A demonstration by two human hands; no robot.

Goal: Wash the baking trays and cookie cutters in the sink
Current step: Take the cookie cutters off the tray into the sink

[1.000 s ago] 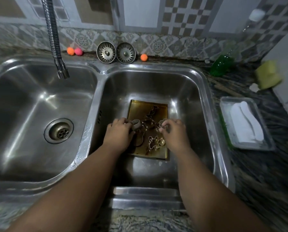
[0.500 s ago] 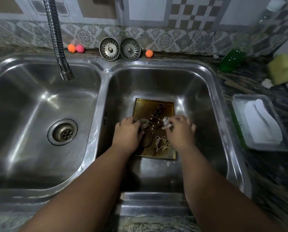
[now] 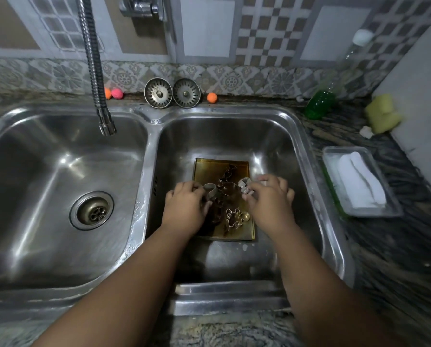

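What differed from the earlier frames: very little. Both hands kept their places over the baking tray (image 3: 222,166), and only the cutter in the right hand (image 3: 269,201) showed brighter and closer to the right edge of the tray than one second before.
Right hand: thumb and first fingers pinched a pale cookie cutter (image 3: 244,187). The other fingers were spread apart past the right edge of the tray, a little blurred.
Left hand (image 3: 185,207): fingers were curled around a round silver cutter (image 3: 209,189), at the left part of the tray.
Loose cutters: a man-shaped cutter (image 3: 234,217) lay flat at the near right of the tray. Some darker cutters (image 3: 228,172) lay toward its far side, and their shapes were hard to read.
Baking tray: a golden rectangle, flat on the floor of the right basin (image 3: 307,156).
Edges: the left hand was near the left wall of this basin, and both forearms crossed its near rim.
Open room: bare steel floor showed behind the tray, between its right edge and the right wall, and in front of it. The left basin (image 3: 47,184) held only its drain (image 3: 92,210), with the faucet (image 3: 94,61) hanging over its back part.
Back ledge: two strainers (image 3: 172,92) leaned against the tiled wall.
Counter at right: a green bottle (image 3: 319,103), a yellow sponge (image 3: 382,113) and a clear dish (image 3: 334,156).
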